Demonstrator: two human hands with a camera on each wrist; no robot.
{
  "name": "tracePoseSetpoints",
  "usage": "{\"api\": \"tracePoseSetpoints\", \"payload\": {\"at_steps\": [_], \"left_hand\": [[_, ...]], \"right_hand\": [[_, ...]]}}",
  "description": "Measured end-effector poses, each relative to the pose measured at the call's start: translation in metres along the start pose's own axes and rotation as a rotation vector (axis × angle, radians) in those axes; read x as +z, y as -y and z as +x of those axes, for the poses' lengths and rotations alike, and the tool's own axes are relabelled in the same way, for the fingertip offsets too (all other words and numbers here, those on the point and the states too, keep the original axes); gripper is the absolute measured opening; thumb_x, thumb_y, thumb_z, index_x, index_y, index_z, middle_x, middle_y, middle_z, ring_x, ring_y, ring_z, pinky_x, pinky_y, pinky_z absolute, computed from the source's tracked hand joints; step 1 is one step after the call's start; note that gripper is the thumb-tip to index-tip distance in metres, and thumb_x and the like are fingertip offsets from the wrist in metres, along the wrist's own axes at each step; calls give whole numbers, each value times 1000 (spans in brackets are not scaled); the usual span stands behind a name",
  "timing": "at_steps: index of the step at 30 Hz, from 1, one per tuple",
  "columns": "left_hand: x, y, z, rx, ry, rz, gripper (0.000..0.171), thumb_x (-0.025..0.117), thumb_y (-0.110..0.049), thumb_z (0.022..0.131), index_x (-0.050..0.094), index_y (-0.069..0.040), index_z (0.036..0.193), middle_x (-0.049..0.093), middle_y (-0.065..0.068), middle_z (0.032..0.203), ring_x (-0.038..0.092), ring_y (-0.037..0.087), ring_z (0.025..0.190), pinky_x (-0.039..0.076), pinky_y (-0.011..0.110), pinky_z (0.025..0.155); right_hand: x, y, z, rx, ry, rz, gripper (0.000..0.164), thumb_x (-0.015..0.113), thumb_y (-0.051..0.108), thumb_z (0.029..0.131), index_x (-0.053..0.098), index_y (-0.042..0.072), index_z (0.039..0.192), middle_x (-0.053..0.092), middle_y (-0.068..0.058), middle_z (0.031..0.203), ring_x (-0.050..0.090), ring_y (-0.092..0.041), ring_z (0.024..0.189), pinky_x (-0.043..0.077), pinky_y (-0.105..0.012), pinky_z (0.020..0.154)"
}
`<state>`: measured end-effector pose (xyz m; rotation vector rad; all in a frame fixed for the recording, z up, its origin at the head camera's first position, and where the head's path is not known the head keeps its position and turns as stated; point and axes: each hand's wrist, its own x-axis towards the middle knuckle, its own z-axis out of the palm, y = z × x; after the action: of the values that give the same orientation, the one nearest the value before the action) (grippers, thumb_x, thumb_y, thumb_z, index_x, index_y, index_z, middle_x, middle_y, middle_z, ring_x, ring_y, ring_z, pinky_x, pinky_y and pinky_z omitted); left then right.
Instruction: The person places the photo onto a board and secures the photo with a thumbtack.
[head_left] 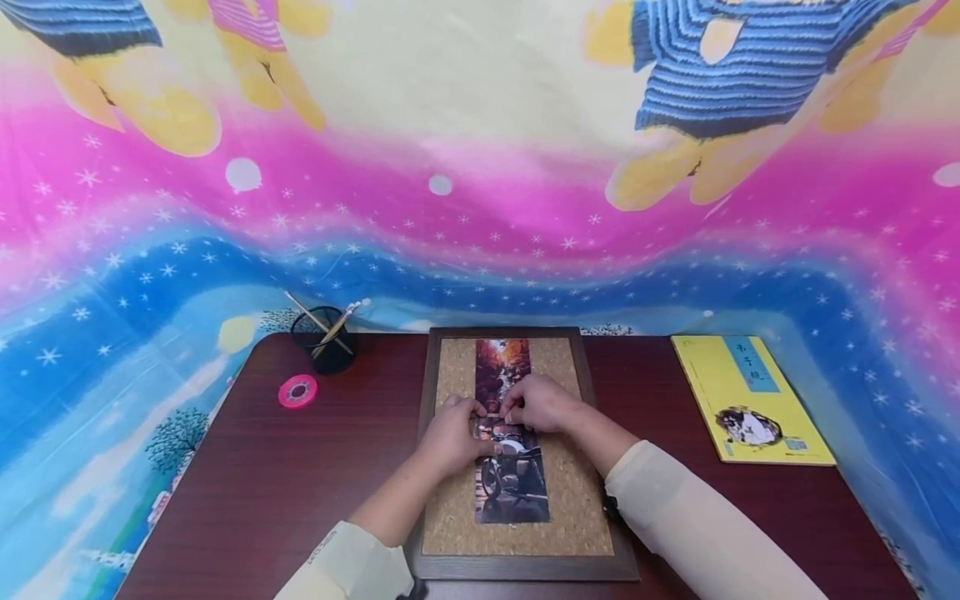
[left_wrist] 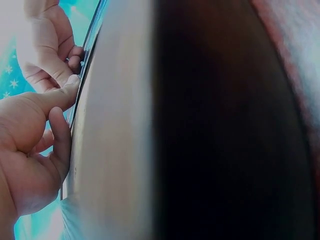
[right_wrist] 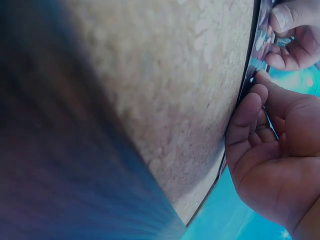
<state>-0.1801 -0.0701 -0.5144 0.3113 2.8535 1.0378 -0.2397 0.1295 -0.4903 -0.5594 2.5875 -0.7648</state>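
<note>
A picture of a motorcycle (head_left: 513, 487) lies on a framed cork board (head_left: 577, 492), just below a picture of an orange-lit forest (head_left: 502, 354). My left hand (head_left: 450, 437) rests at the left edge of the motorcycle picture, its thumb laid across it and a fingertip near the seam. At the seam my right hand (head_left: 543, 404) pinches the motorcycle picture's top edge between thumb and finger. In the left wrist view, the left hand (left_wrist: 35, 145) touches the board's face. The right wrist view has the right hand (right_wrist: 280, 145) with bent fingers against the picture's surface.
A black mesh pen cup (head_left: 324, 340) with several sticks or brushes stands at the back left. In front of it lies a pink ring (head_left: 298, 391) with a grey centre. On the right is a yellow book (head_left: 750, 400). A patterned cloth (head_left: 450, 208) hangs behind the dark red table (head_left: 315, 483).
</note>
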Motion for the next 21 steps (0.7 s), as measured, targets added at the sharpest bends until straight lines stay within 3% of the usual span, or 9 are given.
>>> {"api": "tracePoseSetpoints", "payload": {"at_steps": [6, 21], "left_hand": [[0, 1, 0, 5, 0, 0, 59, 96, -39, 71, 67, -8, 111, 55, 5, 106, 54, 19, 88, 50, 40, 82], [-4, -2, -3, 15, 11, 32, 60, 96, -39, 72, 67, -8, 115, 56, 6, 109, 56, 19, 89, 51, 39, 82]], "right_hand": [[3, 4, 1, -27, -19, -53, 19, 73, 5, 89, 77, 22, 82, 67, 8, 74, 58, -11, 65, 48, -30, 65], [3, 5, -3, -64, -62, -88, 17, 73, 8, 91, 78, 24, 85, 69, 11, 82, 60, -10, 76, 50, -32, 74]]}}
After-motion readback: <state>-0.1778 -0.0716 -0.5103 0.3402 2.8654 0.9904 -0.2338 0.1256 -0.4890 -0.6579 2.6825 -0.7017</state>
